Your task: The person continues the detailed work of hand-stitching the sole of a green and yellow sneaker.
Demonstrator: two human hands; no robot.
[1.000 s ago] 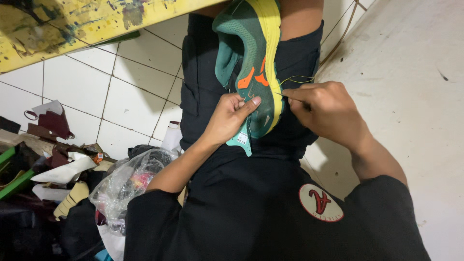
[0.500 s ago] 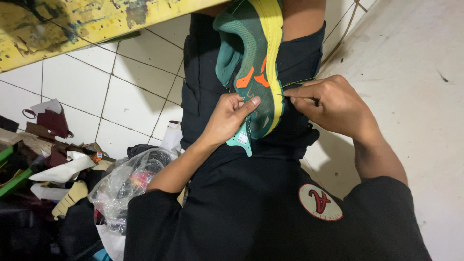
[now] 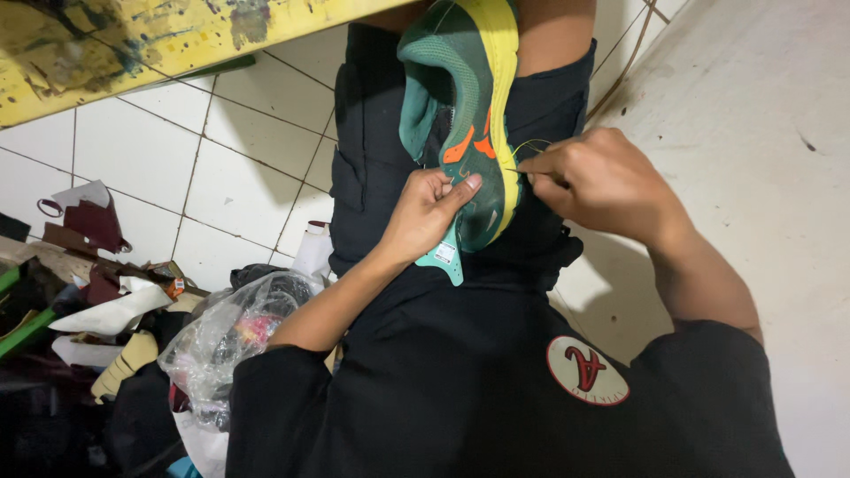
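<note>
Here, right hand (image 3: pixel 595 181) pinches thread (image 3: pixel 531 147).

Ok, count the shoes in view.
1: a green shoe with a yellow sole lies on the lap, the left hand on its side. More may be hidden in the clutter at left.

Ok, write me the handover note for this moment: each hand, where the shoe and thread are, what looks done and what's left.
Left hand: holds the green shoe on the lap, thumb pressed to its side.
Right hand: pinches a thin yellow thread at the yellow sole edge; any needle is too small to tell.
Shoe: lies sole-side right across the black shorts.
Done: cannot tell how much of the edge is stitched.
Left: likely stitching on along the sole edge, judging by the thread.
Nearby: clear plastic bag on the floor, left.
</note>
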